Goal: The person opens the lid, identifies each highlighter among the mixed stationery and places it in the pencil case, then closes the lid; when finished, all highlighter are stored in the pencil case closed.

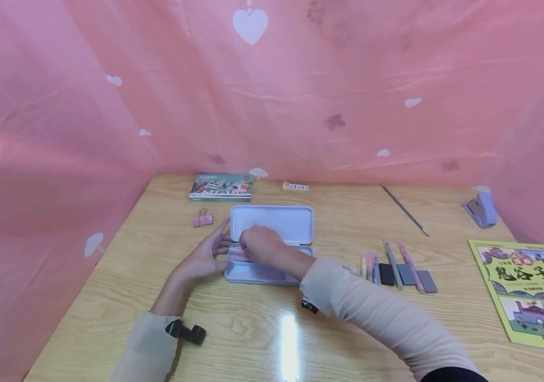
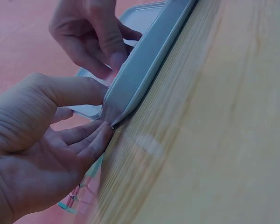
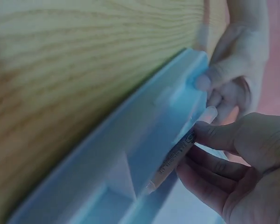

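A pale blue pencil case lies on the table with its lid folded back. My left hand grips its left end, thumb over the wall and fingers against the outside. Above the long compartment, my right hand pinches a slim pinkish marker pen with dark print on its barrel. The pen lies lengthwise along the case in the right wrist view. Pinkish contents show at the left of the compartment in the head view, partly hidden by my right hand.
Several pens and grey blocks lie right of the case. A pink binder clip and a boxed set stand left and behind. Farther right are a pencil, a purple stapler and a yellow-green book.
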A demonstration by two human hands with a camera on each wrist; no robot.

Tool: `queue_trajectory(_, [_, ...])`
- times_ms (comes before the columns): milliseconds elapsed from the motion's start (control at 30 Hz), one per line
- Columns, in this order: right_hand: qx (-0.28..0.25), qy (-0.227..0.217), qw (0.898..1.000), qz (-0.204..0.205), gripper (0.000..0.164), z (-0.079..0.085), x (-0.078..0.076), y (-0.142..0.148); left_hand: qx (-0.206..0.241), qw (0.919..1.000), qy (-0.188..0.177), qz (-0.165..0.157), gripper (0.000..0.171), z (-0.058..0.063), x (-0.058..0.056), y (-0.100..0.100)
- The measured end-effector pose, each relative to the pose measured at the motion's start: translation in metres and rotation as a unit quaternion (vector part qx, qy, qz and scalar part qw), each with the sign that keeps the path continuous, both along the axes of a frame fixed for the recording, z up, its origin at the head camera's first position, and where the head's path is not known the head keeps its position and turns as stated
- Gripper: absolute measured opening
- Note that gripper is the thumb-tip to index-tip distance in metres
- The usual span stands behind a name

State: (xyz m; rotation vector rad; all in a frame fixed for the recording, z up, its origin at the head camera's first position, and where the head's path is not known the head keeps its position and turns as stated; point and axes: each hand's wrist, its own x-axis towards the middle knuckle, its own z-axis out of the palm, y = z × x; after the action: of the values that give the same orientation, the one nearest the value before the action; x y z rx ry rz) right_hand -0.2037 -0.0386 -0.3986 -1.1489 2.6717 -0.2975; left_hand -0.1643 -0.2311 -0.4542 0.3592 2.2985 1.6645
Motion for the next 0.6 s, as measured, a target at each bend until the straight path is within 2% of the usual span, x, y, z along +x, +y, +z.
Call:
queue_trajectory(133, [0.015,0.003,1.0,0.001,0.004,-0.0049,0.0029,-0.0039,-0.003,1.0,0.008,-0.001,0.11,0.0007,-0.0007,0.0011])
queue_trajectory(333, [0.039,0.003,0.999,0.001,0.007,-0.0037,0.0055,-0.0042,-0.004,0.9999,0.015,-0.002,0.109,0.0008,-0.0012,0.0018])
queue_trajectory(600, [0.035,-0.013,0.999,-0.004,0.007,-0.0059,0.0051,-0.0058,-0.005,0.9999,0.016,-0.003,0.109,0.0007,-0.0009,0.0007])
